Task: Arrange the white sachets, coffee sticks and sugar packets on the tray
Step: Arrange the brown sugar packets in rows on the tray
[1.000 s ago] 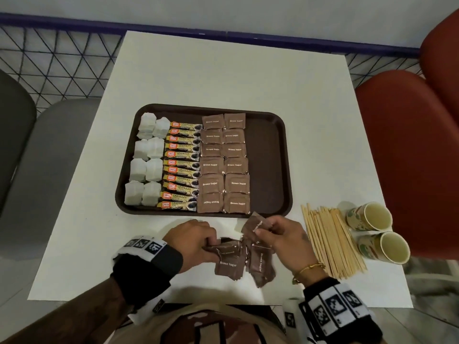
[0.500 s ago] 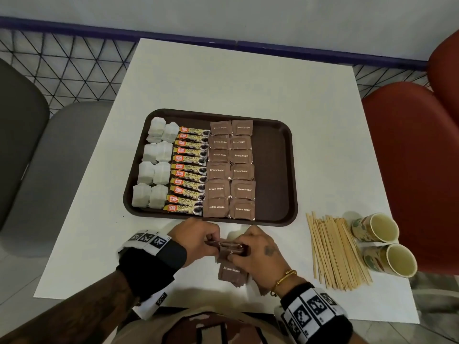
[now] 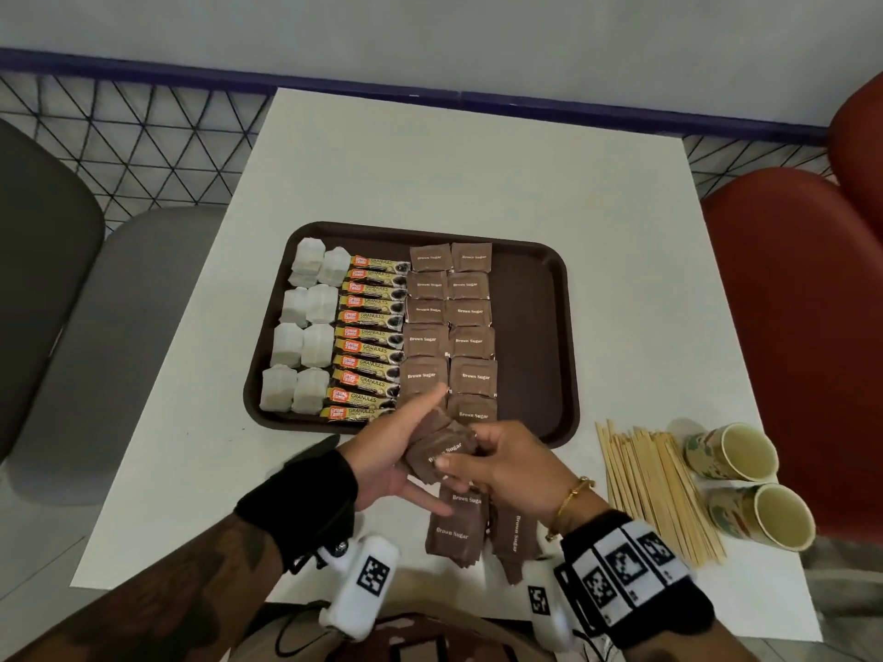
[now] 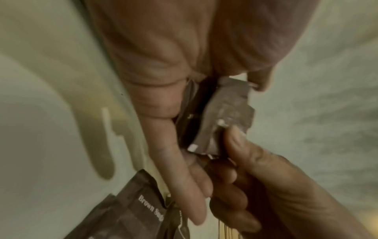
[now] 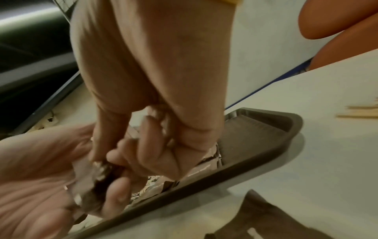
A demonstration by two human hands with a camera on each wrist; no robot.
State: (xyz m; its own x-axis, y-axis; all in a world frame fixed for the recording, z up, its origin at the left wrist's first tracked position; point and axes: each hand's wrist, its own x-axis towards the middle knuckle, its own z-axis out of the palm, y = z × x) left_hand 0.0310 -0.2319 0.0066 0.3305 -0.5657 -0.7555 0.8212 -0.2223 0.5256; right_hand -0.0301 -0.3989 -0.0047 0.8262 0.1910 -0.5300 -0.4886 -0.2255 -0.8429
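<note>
A brown tray (image 3: 530,327) holds white sachets (image 3: 306,327) on the left, coffee sticks (image 3: 370,336) in a middle column and two columns of brown sugar packets (image 3: 449,327). The tray's right third is bare. Just above its front edge, both hands hold a small stack of sugar packets (image 3: 442,449). My left hand (image 3: 396,451) lies palm up under the stack, thumb pointing at the tray. My right hand (image 3: 506,465) pinches the stack from the right. In the left wrist view the stack (image 4: 229,113) sits between the left thumb and fingers. More sugar packets (image 3: 454,532) lie on the table below the hands.
Wooden stir sticks (image 3: 654,489) lie in a pile right of the hands. Two paper cups (image 3: 731,451) lie on their sides beside them. Red chairs (image 3: 788,327) stand to the right and grey chairs (image 3: 143,289) to the left. The tray rim (image 5: 266,153) is just beyond my right hand.
Both hands have risen from the table pile with a small stack of sugar packets and moved toward the tray's front edge. The left hand has turned palm up.
</note>
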